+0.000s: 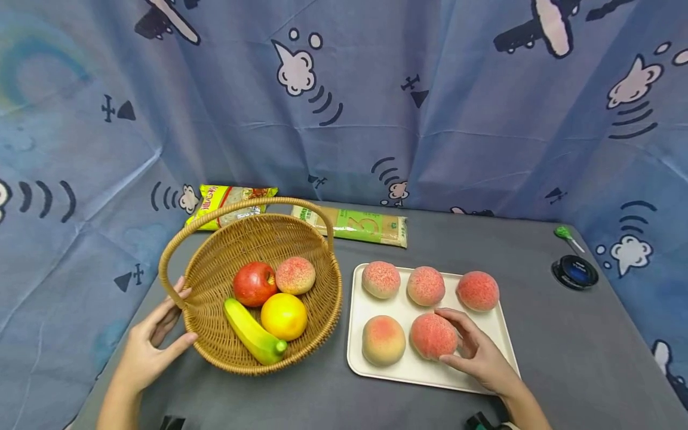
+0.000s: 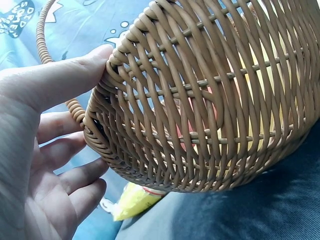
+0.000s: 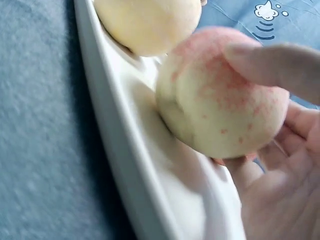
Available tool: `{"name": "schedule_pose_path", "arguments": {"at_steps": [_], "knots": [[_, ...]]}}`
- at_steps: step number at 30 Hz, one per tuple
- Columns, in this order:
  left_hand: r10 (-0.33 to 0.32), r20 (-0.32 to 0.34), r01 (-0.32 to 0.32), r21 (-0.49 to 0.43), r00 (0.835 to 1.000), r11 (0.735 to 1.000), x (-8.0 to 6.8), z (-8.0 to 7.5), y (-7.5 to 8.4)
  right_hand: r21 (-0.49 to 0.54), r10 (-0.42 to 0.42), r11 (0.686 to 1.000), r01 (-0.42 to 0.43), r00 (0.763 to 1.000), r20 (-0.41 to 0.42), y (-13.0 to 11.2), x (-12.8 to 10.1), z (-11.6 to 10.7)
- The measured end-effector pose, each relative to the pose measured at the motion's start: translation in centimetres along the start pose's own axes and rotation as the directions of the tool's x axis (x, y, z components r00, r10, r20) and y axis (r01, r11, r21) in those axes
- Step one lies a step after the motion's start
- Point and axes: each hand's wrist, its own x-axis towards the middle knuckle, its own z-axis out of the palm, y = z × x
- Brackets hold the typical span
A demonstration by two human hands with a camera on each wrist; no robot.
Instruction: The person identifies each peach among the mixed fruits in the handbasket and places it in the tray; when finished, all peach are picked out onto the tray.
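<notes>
A wicker basket [image 1: 231, 245] with a hoop handle holds a red apple [image 1: 254, 283], a peach [image 1: 295, 275], an orange [image 1: 283, 316] and a banana [image 1: 252, 333]. My left hand [image 1: 177, 316] rests against its left side. In the left wrist view the thumb [image 2: 95, 60] touches the basket's rim [image 2: 150, 30] and the fingers lie relaxed. To the right, a white tray [image 1: 408, 370] carries several peaches. My right hand [image 1: 457, 337] grips the front right peach [image 1: 432, 335], which sits on the tray [image 3: 125, 150]. Thumb and fingers wrap that peach [image 3: 220, 100].
Two food packets, a yellow one [image 1: 231, 206] and a green one [image 1: 360, 226], lie behind the basket. A black round object [image 1: 575, 272] and a green-tipped stick [image 1: 567, 236] sit at the far right. A blue patterned cloth hangs behind and beside the grey table.
</notes>
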Motion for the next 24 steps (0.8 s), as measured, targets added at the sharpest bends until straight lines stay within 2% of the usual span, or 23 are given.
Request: {"name": "schedule_pose_path", "arguments": {"at_steps": [5, 10, 15, 21, 24], "knots": [[0.008, -0.002, -0.008, -0.011, 1.0, 1.0, 0.0, 0.0, 0.1, -0.007, 0.02, 1.0, -0.019, 0.996, 0.085, 0.0, -0.2, -0.2], [0.007, -0.007, -0.007, -0.014, 1.0, 1.0, 0.0, 0.0, 0.1, 0.023, -0.017, 1.0, 0.014, 0.99, 0.137, 0.2, -0.4, -0.4], [-0.001, -0.011, 0.001, -0.004, 1.0, 1.0, 0.0, 0.0, 0.4, 0.076, -0.041, 0.997, 0.03, 0.988, 0.148, 0.7, -0.5, -0.3], [-0.067, -0.022, 0.067, 0.015, 0.998, 0.998, 0.1, 0.3, 1.0, 0.038, -0.013, 0.999, 0.008, 0.989, 0.147, 1.3, -0.4, -0.1], [-0.081, -0.02, 0.081, 0.018, 0.997, 0.997, 0.1, 0.3, 1.1, 0.026, 0.008, 1.0, -0.012, 0.988, 0.157, 1.2, -0.5, -0.2]]}}
